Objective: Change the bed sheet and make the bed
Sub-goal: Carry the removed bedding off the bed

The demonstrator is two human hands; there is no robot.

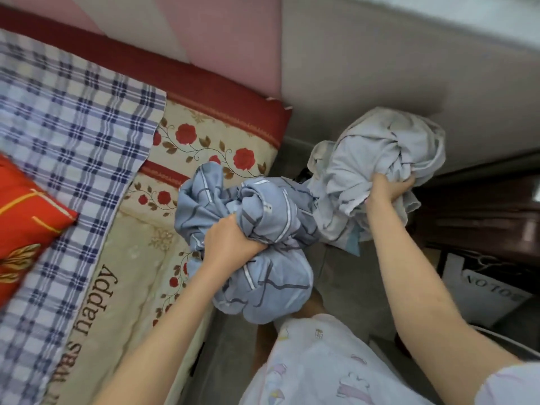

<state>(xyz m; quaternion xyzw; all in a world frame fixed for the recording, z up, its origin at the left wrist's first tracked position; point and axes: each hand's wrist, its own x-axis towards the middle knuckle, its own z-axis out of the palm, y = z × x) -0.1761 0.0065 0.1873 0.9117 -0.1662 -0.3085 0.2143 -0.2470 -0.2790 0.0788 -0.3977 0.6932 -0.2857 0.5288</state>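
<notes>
Head view: left hand (230, 244) closed tight around a bunched blue sheet (257, 258) with dark and white lines, held just beside the mattress edge. Right hand (390, 188) closed around a crumpled pale grey sheet (377, 168), lifted over the floor gap near the grey wall (380, 68). Both bundles touching each other in the middle. On the bed, a floral mattress cover (204, 141) bare at the corner, a blue checked cloth (73, 127) over the rest, a red pillow (26, 223) at the far left.

Possible trouble from here: loose ends hanging under both bundles, probably easy to step on or to catch on the dark furniture (482, 214) at the right. Possibly also hard to find the corners, because of the tight bunching.
</notes>
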